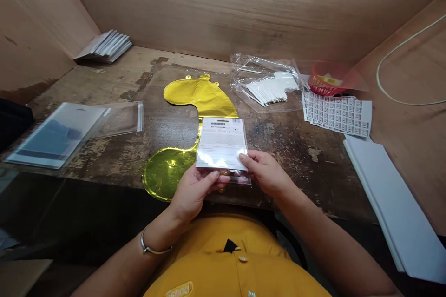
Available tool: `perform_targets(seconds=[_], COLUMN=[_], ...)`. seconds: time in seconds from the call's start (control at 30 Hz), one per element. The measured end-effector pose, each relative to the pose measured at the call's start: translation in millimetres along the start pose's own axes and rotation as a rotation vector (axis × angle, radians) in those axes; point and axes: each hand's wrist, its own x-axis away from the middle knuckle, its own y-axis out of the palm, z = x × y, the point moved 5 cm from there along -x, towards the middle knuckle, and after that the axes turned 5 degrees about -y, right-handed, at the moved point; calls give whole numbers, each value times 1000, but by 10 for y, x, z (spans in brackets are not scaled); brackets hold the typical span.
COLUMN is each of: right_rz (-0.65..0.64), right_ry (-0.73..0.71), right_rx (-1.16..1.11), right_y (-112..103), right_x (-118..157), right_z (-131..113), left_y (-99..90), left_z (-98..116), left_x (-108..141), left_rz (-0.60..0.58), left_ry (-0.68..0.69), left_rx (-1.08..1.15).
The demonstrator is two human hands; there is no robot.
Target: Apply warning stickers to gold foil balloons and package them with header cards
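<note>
Between both hands I hold a clear plastic packet with a white printed card [223, 143] inside, its hang hole at the far end. My left hand [197, 189] grips the packet's near edge, thumb on top and fingers under the clear flap. At the near right corner, my right hand [263, 171] pinches it with the thumb on the card. Partly hidden beneath the packet, a flat gold foil balloon [200, 95] lies on the table, shaped with rounded ends and small tabs.
Clear plastic sleeves [69, 125] lie at left, and stacked white cards [106, 47] in the far left corner. A bag of white sticks [272, 88], a red basket [325, 85], sticker sheets [336, 113] and long white boards [393, 204] are to the right. Wooden panels [244, 4] enclose the table.
</note>
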Motion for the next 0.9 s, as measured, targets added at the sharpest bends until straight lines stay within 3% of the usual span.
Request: perform_targets(seconds=[0.1, 0.17, 0.2, 0.27, 0.33, 0.37, 0.43, 0.53, 0.6, 0.73, 0.8, 0.9], right_rz=[66, 89, 85, 57, 7, -15, 21, 344, 530, 438, 411, 401], right_ry=[-47, -63, -63, -52, -26, -33, -149, -444, -435, -231, -169, -127], right_rx=[-30, 37, 80, 168, 233, 285, 525, 1114, 1391, 1577, 1594, 1634], right_y=[5, -7, -5, 19, 56, 58, -34, -406, -715, -1107, -1164, -1129], right_x=[-133, -220, -258, -309, -316, -308, -305, -413, -653, -1357, -1583, -1700], right_z=[-34, -64, -71, -64, -47, -62, -204, -660, -896, -987, -942, -880], left_y=[-43, -84, -114, -159, -73, -16, 55, 103, 137, 176, 170, 158], left_z=[114, 306, 448, 797, 914, 868, 698, 545, 523, 525, 529, 531], left_x=[148, 272, 303, 297, 185, 75, -177, -424, -472, -475, -479, -488], left_rz=[-75, -168, -169, -4, -1, -70, -201, -202, -169, -141, -124, -132], left_ry=[-56, -51, 38, 432, 743, 804, 797, 788, 819, 839, 842, 850], left_rx=[-177, -474, -670, -1000, -1316, -1465, -1689, -1795, -1806, -1809, -1798, -1794])
